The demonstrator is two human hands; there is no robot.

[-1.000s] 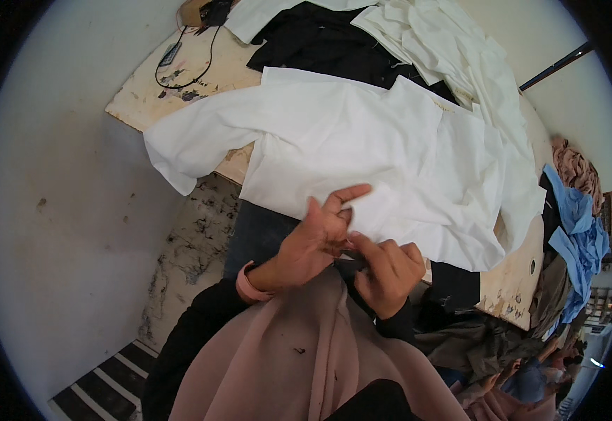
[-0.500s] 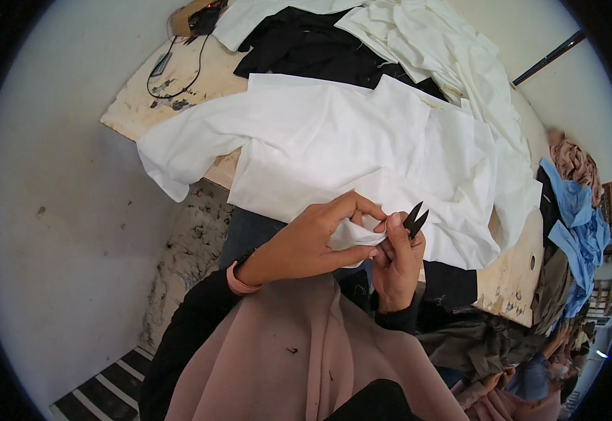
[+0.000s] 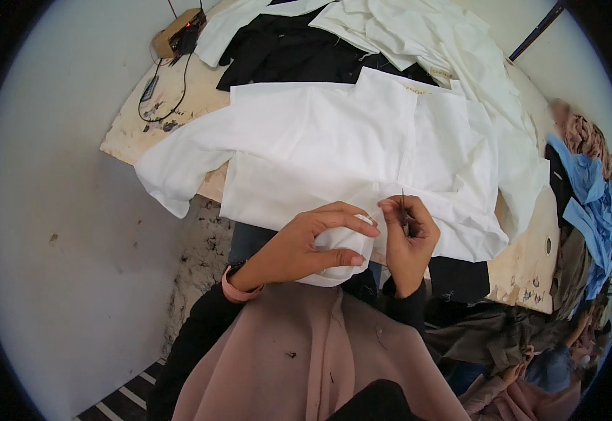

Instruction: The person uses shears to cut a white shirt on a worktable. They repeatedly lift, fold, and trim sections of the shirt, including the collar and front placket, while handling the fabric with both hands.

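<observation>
A white long-sleeved garment (image 3: pixel 306 133) lies across the table, one sleeve stretched to the left. At the table's near edge my left hand (image 3: pixel 309 242) is closed on a folded edge of this garment, its thumb and fingers curved around the cloth. Just to the right, my right hand (image 3: pixel 412 242) is closed, with dark thread snips (image 3: pixel 403 203) in it, blades pointing away from me and seen edge-on. Its thumb and forefinger are pinched together close to the cloth; whether a thread is between them I cannot tell.
Black cloth (image 3: pixel 285 52) and more white garments (image 3: pixel 418 31) are heaped along the far side of the wooden table (image 3: pixel 127 133). A small box (image 3: pixel 178 35) with a cable sits far left. Blue garments (image 3: pixel 590 203) hang at the right. Another person's hand (image 3: pixel 516 368) shows lower right.
My right hand has moved right, away from my left, and the snips have turned edge-on. My left hand has shifted slightly left and down with the cloth, showing more of it.
</observation>
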